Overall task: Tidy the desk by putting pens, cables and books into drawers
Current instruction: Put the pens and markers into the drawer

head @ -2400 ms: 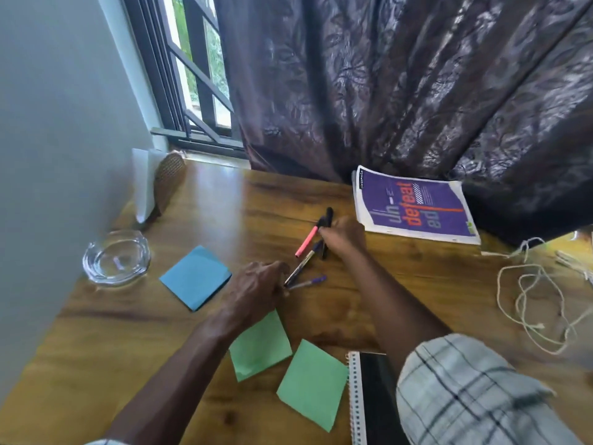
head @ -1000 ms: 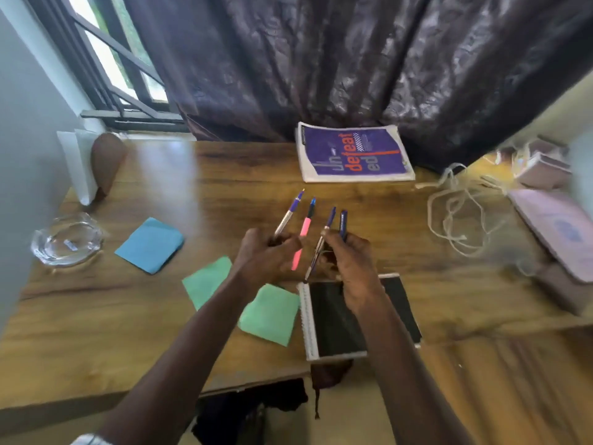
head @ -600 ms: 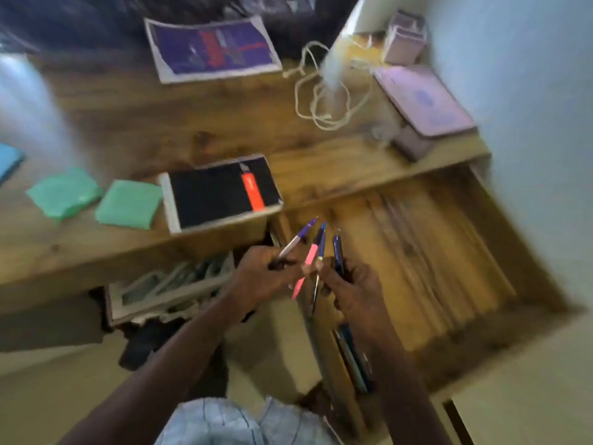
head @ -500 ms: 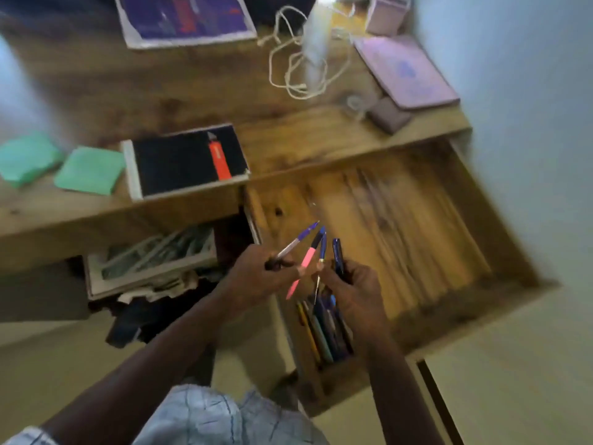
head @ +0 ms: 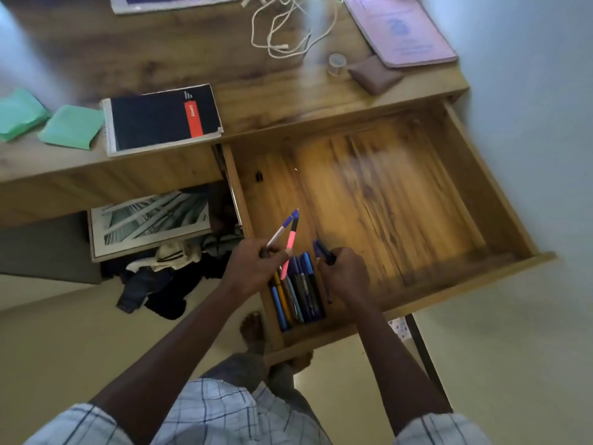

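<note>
Two pens pinched in the left hand (head: 253,268): a pink pen (head: 290,244) and a clear pen with a purple cap (head: 281,230). Dark blue pens (head: 321,250) gripped in the curled right hand (head: 345,273). Both hands over the open wooden drawer (head: 417,203), above a row of pens (head: 298,293) lying in its near left corner.

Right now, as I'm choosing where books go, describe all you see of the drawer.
The drawer is wooden, streaked brown, low-walled, pulled open below the desk. Along its left wall at the near corner lie pens; a small dark object sits farther back. The left hand and right hand hold more pens above them.
</note>
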